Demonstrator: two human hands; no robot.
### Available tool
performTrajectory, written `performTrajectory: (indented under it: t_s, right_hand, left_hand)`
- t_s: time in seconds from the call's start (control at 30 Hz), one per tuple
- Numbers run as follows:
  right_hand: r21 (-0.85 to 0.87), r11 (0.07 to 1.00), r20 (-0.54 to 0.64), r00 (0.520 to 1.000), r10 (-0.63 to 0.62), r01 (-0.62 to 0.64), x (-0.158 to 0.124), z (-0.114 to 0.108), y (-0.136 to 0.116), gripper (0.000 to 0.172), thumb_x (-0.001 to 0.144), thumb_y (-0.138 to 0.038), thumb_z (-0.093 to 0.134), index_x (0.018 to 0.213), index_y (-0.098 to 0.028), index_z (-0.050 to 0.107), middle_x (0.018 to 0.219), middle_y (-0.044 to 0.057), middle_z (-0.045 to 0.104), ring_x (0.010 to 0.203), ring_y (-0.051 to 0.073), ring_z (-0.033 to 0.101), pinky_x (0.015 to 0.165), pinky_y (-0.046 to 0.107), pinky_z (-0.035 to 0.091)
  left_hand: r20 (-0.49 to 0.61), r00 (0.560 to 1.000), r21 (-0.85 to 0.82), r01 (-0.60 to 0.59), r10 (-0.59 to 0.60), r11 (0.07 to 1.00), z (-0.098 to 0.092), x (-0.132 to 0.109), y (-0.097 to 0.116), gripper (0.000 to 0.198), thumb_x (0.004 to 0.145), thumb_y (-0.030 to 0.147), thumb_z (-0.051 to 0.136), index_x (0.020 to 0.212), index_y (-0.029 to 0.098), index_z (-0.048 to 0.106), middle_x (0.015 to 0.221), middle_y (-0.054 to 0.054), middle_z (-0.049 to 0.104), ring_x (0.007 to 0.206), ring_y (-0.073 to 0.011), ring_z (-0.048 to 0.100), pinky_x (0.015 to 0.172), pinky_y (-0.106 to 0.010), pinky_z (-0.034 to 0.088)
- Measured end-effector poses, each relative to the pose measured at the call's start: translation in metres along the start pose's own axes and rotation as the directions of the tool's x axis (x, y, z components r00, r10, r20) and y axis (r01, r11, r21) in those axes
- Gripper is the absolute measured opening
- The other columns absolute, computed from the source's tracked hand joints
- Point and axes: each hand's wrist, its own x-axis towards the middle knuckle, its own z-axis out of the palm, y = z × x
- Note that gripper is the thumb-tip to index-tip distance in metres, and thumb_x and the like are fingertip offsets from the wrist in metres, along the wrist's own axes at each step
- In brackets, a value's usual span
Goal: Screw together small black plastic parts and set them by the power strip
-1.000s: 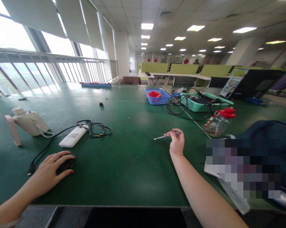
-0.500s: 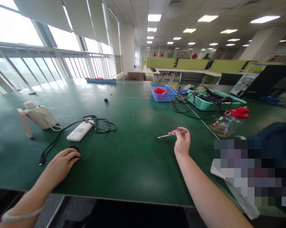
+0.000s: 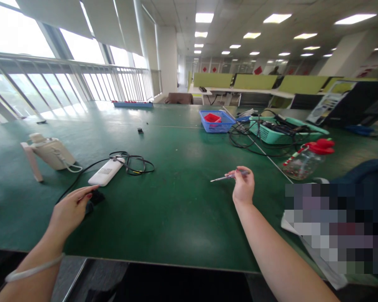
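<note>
My left hand (image 3: 70,210) is over the near left of the green table (image 3: 164,226), thumb and fingers pinched together at a small black object (image 3: 97,196). The hand covers part of this object, and its exact kind is unclear. Just beyond the fingertips lies a white power bank-like device (image 3: 107,171), with a thin black cable (image 3: 138,158) looped by its far end. On the right, my right hand (image 3: 243,186) is closed round the handle of a small screwdriver (image 3: 228,176). Its thin metal shaft points left, above the table.
A cream bottle (image 3: 55,154) leans at the left. Farther back are a small black piece (image 3: 140,131), a blue basket (image 3: 217,126) and a green basket (image 3: 270,133) with tangled cables. A red-lidded clear bottle (image 3: 306,163) stands tilted at the right, near a blurred-out area.
My left hand has shifted left and turned, uncovering more of the small black object and hiding the cable's plug. My right hand keeps the screwdriver in nearly the same place.
</note>
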Motion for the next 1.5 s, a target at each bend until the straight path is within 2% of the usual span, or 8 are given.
performTrajectory:
  t_s: [0.13, 0.27, 0.5, 0.73, 0.9, 1.1, 1.3, 1.5]
  right_hand:
    - [0.002, 1.0, 0.011, 1.0, 0.008, -0.008, 0.0, 0.0, 0.0, 0.02, 0.079, -0.028, 0.068, 0.094, -0.02, 0.057, 0.065, -0.004, 0.067, 0.06, 0.016, 0.067, 0.067, 0.033, 0.054]
    - [-0.001, 1.0, 0.017, 1.0, 0.021, -0.021, -0.001, 0.001, -0.001, 0.02, 0.079, -0.028, 0.068, 0.094, -0.02, 0.058, 0.066, -0.003, 0.067, 0.06, 0.016, 0.067, 0.068, 0.033, 0.055]
    - [-0.004, 0.999, 0.027, 0.999, 0.041, -0.041, -0.002, 0.003, -0.002, 0.023, 0.077, -0.029, 0.07, 0.094, -0.02, 0.058, 0.066, -0.004, 0.067, 0.061, 0.016, 0.067, 0.069, 0.035, 0.055]
    - [-0.004, 0.999, 0.034, 0.999, 0.041, -0.041, -0.003, 0.005, -0.006, 0.023, 0.076, -0.03, 0.07, 0.093, -0.021, 0.058, 0.065, -0.004, 0.066, 0.06, 0.016, 0.067, 0.066, 0.035, 0.056]
    - [-0.009, 0.999, 0.035, 0.998, 0.05, -0.049, -0.003, 0.006, -0.005, 0.023, 0.076, -0.031, 0.07, 0.093, -0.021, 0.058, 0.066, -0.004, 0.066, 0.06, 0.016, 0.066, 0.066, 0.035, 0.056]
    - [0.004, 0.998, 0.042, 0.997, 0.064, -0.064, -0.003, 0.005, -0.004, 0.024, 0.076, -0.029, 0.071, 0.094, -0.02, 0.058, 0.066, -0.003, 0.066, 0.062, 0.016, 0.067, 0.068, 0.034, 0.056]
    - [0.01, 0.997, 0.055, 0.995, 0.08, -0.081, -0.003, 0.006, -0.006, 0.024, 0.075, -0.029, 0.071, 0.094, -0.02, 0.058, 0.066, -0.003, 0.066, 0.062, 0.016, 0.066, 0.069, 0.036, 0.057]
    - [-0.014, 0.996, 0.062, 0.994, 0.088, -0.087, -0.004, 0.006, -0.006, 0.023, 0.076, -0.031, 0.07, 0.093, -0.021, 0.059, 0.067, -0.004, 0.065, 0.062, 0.016, 0.066, 0.068, 0.037, 0.057]
  left_hand:
    - [0.011, 1.0, 0.071, 0.015, -0.016, 0.997, 0.004, 0.0, -0.003, 0.041, 0.094, 0.037, 0.036, 0.123, 0.023, 0.062, 0.121, -0.007, 0.067, 0.104, -0.0228, 0.063, 0.087, -0.032, 0.048]
    - [-0.001, 1.0, 0.132, 0.025, -0.025, 0.991, -0.001, -0.003, 0.0, 0.04, 0.094, 0.036, 0.036, 0.121, 0.022, 0.063, 0.115, -0.007, 0.07, 0.097, -0.0218, 0.065, 0.08, -0.03, 0.048]
    - [-0.011, 0.997, 0.16, 0.076, -0.075, 0.984, -0.004, -0.002, 0.004, 0.041, 0.094, 0.034, 0.035, 0.122, 0.021, 0.061, 0.119, -0.01, 0.067, 0.105, -0.0259, 0.062, 0.082, -0.034, 0.049]
    - [-0.054, 0.998, 0.18, -0.016, 0.026, 0.983, 0.001, 0.0, -0.001, 0.038, 0.094, 0.032, 0.035, 0.119, 0.02, 0.061, 0.119, -0.01, 0.066, 0.109, -0.0246, 0.061, 0.089, -0.035, 0.048]
    - [-0.065, 0.997, 0.182, -0.023, 0.035, 0.983, 0.003, 0.003, -0.002, 0.037, 0.094, 0.034, 0.036, 0.116, 0.019, 0.062, 0.119, -0.01, 0.066, 0.11, -0.0247, 0.061, 0.093, -0.036, 0.047]
    - [-0.031, 0.996, 0.192, -0.078, 0.085, 0.978, 0.002, 0.003, -0.003, 0.036, 0.094, 0.033, 0.037, 0.117, 0.02, 0.061, 0.12, -0.009, 0.066, 0.109, -0.0239, 0.062, 0.094, -0.035, 0.046]
    - [0.041, 0.999, 0.27, -0.032, 0.022, 0.962, -0.005, 0.001, -0.002, 0.037, 0.094, 0.036, 0.037, 0.119, 0.027, 0.061, 0.114, -0.006, 0.07, 0.096, -0.0235, 0.066, 0.08, -0.032, 0.048]
    - [0.058, 0.989, 0.242, -0.145, 0.135, 0.959, -0.004, 0.006, -0.007, 0.039, 0.093, 0.033, 0.034, 0.119, 0.021, 0.06, 0.116, -0.009, 0.068, 0.099, -0.0236, 0.065, 0.086, -0.033, 0.047]
